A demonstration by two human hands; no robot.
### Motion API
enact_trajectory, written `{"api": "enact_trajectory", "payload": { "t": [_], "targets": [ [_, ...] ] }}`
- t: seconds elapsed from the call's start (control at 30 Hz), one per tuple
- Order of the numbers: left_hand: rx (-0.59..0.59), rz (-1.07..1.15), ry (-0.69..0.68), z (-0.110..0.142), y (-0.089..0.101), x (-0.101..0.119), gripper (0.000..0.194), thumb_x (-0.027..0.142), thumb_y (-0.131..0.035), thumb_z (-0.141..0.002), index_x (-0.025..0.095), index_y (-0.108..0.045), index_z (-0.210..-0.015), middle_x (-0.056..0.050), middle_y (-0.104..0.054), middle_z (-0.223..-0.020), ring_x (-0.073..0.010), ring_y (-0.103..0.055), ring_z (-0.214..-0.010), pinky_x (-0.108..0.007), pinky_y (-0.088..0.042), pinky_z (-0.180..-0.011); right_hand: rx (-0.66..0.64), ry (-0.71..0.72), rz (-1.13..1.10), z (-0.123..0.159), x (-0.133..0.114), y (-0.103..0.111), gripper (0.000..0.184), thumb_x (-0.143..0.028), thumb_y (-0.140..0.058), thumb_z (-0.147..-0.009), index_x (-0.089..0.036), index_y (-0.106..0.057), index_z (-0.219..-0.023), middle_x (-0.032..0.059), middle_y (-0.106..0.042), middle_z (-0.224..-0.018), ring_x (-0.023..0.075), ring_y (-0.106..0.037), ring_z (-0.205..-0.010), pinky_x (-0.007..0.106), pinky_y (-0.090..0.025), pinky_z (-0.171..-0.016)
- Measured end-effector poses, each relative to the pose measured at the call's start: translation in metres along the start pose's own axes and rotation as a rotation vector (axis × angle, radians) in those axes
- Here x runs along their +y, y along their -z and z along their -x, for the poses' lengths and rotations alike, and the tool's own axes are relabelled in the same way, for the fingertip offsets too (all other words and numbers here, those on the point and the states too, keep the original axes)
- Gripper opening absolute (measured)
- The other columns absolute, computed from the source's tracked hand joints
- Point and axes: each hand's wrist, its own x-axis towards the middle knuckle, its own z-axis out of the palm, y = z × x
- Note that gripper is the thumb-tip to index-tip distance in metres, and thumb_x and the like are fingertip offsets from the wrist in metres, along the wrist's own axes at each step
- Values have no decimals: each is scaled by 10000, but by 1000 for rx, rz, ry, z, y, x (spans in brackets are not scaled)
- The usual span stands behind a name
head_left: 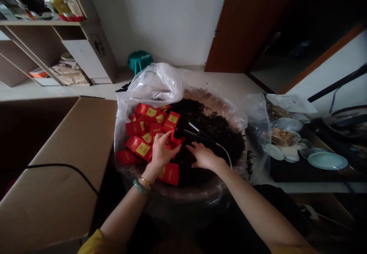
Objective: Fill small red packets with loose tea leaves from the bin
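In the head view, my left hand (162,149) is closed around a small red packet (175,141), whose top gapes towards the dark leaves. My right hand (204,155) reaches down on the pile of dark dried leaves (215,128), fingers apart, thumb spread; its fingertips are partly lost against the dark pile. Just beyond it lies a black tool with two slim, pale-edged arms (197,130) and a white cord. Several red packets with gold labels (142,147) are heaped left of the leaves. Leaves and packets share a wide round basket (229,110) lined with clear plastic.
A large open cardboard box (57,170) stands at the left, a black cable across it. On the right, a dark table (286,173) bears plastic tubs and a pale green lid (327,160). Behind are a teal covered bin (140,60), shelves (97,55) and a brown door (243,21).
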Motion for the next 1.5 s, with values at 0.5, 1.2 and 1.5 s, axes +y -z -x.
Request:
{"api": "enact_trajectory", "payload": {
  "t": [0.5,1.2,1.5],
  "targets": [
    [-41,2,-9,0,1,-2,511,277,-772,-653,199,-622,-1135,-12,-610,-793,-160,-573,-742,-268,-508,-643,0,38,114,-8,-14,-19,387,-72,-595,-726,-214,-607,-1085,106,-587,-1087,229,-613,-925,282,-464,-702],
    [-72,10,-91,4,-5,-2,552,258,-768,-644,179,-595,-1162,-45,-660,-920,-196,-563,-831,-299,-509,-698,819,323,-786,18,-9,33,299,-235,-561,-841,-242,-618,-1134,71,-595,-1123,171,-645,-949,304,-606,-775],
    [-122,-26,-188,6,-2,6,549,195,-719,-645,167,-551,-1167,-64,-654,-982,-215,-558,-879,-347,-496,-781,641,434,-565,13,-16,22,313,-289,-590,-859,-226,-620,-1164,95,-645,-1122,212,-634,-998,309,-580,-737]
  ]
}}
